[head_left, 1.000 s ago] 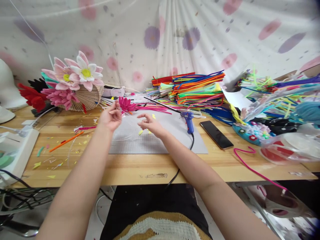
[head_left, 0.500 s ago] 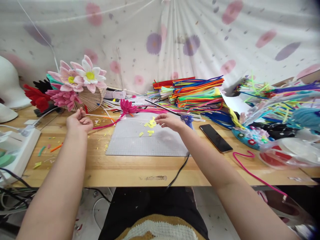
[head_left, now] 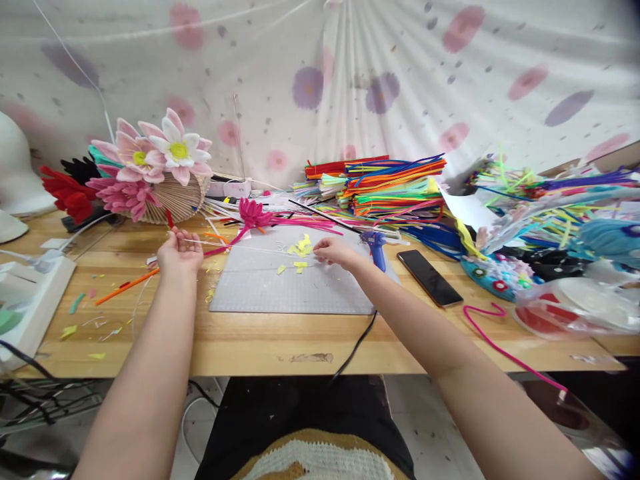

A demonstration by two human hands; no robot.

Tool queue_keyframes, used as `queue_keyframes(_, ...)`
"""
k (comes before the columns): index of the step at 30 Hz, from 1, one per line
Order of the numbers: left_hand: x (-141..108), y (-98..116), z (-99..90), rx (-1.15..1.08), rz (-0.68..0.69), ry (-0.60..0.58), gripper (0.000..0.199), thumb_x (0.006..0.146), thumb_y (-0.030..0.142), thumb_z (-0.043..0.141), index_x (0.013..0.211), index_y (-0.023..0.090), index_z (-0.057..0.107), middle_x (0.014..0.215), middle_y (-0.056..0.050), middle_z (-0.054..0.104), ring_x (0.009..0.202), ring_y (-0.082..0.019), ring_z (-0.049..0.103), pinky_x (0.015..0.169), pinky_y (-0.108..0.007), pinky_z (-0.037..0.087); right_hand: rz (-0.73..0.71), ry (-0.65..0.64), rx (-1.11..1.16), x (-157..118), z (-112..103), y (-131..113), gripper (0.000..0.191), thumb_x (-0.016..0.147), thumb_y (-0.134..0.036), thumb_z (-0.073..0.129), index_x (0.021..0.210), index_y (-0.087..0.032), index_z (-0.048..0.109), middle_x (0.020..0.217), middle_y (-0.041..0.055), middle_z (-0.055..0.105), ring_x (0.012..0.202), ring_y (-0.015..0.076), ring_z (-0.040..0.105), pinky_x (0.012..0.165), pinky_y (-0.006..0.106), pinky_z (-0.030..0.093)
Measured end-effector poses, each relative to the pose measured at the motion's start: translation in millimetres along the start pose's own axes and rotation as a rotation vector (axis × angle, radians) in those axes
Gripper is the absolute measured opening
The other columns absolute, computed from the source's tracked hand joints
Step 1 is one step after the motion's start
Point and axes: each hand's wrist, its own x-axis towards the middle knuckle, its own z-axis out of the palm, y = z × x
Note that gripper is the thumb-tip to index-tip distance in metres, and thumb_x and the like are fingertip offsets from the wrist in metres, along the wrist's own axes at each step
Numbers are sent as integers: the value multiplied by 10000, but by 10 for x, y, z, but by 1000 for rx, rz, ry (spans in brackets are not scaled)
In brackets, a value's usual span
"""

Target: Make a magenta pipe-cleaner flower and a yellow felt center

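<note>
A thin whitish strand [head_left: 250, 248] stretches between my two hands above the grey cutting mat [head_left: 270, 293]. Its left part runs through the curled fingers of my left hand [head_left: 180, 252], palm up at the mat's left side. At the other end my right hand [head_left: 334, 253] pinches it, fingertips together over the mat. Small yellow scraps [head_left: 301, 247] lie on the mat beside the right fingertips. Behind the strand is a magenta fuzzy flower [head_left: 253, 213] with a long stem. Just right of my right hand stands a blue glue gun [head_left: 375, 248].
A phone [head_left: 430, 277] lies right of the mat. Bundles of coloured pipe cleaners [head_left: 395, 187] are stacked behind. Fuzzy pink and white flowers [head_left: 150, 153] stand at the back left. A white power strip [head_left: 35, 300] sits at the left edge; a black cord [head_left: 357, 347] crosses the front edge.
My left hand has moved right and turned more palm up, bringing it nearer my right hand. The right hand has shifted slightly, its fingers more pinched. The strand now hangs with a second loose line.
</note>
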Motion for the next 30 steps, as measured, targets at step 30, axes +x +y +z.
queue_keyframes(30, 18, -209, -261, -89, -72, -183, 152, 887, 193, 431, 797, 143, 543, 479, 73, 552, 475, -16, 555, 515, -107, 472, 120, 99, -1123, 163, -1787, 552, 241, 719, -151, 561, 942, -139, 652, 924, 114, 656, 796, 170, 567, 654, 249, 361)
